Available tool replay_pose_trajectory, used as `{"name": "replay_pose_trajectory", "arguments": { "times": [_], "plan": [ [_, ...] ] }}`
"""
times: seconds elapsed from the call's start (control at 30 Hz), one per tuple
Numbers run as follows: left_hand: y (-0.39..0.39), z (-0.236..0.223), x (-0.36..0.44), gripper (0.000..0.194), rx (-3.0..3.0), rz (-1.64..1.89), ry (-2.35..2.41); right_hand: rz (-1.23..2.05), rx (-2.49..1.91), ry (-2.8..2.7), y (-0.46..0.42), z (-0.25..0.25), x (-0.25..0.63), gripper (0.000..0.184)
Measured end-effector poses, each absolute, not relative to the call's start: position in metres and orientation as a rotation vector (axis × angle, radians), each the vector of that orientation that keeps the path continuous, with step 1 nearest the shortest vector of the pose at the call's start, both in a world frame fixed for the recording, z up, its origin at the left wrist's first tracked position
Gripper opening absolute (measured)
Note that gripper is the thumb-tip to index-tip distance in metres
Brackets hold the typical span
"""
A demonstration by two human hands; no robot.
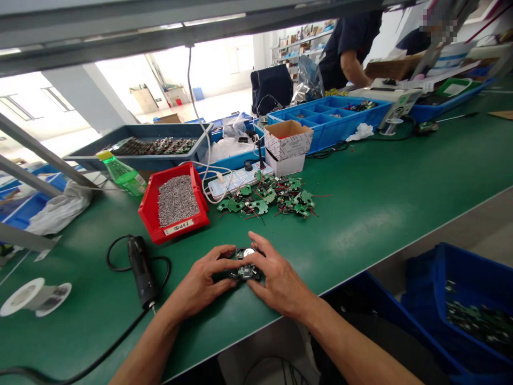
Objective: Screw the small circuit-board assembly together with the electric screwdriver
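Both my hands rest on the green bench near its front edge, around a small black part with a green circuit board [245, 264] in it. My left hand [202, 283] grips its left side with curled fingers. My right hand [276, 278] holds its right side, thumb pressed on the lower edge. Just behind lies a pile of small green circuit boards [272, 197] with red wires. To the left lies a black electric screwdriver [141, 270] with its cable.
A red bin of screws [175, 200] sits left of the pile, with a white power strip [236, 181] and a green bottle [122, 174] nearby. Blue trays [328, 120] and a cardboard box [287, 139] stand behind. A solder spool [34, 295] lies far left. Another person works at the back right.
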State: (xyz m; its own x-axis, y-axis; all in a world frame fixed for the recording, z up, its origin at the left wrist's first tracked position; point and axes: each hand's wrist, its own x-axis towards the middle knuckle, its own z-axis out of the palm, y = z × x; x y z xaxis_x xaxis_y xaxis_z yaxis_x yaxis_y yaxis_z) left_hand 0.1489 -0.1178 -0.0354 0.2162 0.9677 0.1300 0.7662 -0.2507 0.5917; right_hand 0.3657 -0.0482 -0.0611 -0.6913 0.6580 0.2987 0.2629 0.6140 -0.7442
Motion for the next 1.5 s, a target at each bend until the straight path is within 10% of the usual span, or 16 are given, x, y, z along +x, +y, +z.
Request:
{"name": "replay_pose_trajectory", "arguments": {
  "times": [0.47,1.5],
  "plan": [
    [-0.118,-0.032,0.147,0.005,2.041,0.848,1.496,0.698,-0.749,-2.344,-0.050,-0.063,0.363,0.031],
    [0.007,0.006,0.024,0.023,1.623,0.432,2.648,0.865,-0.721,-2.200,-0.045,-0.067,0.358,0.031]
  ]
}}
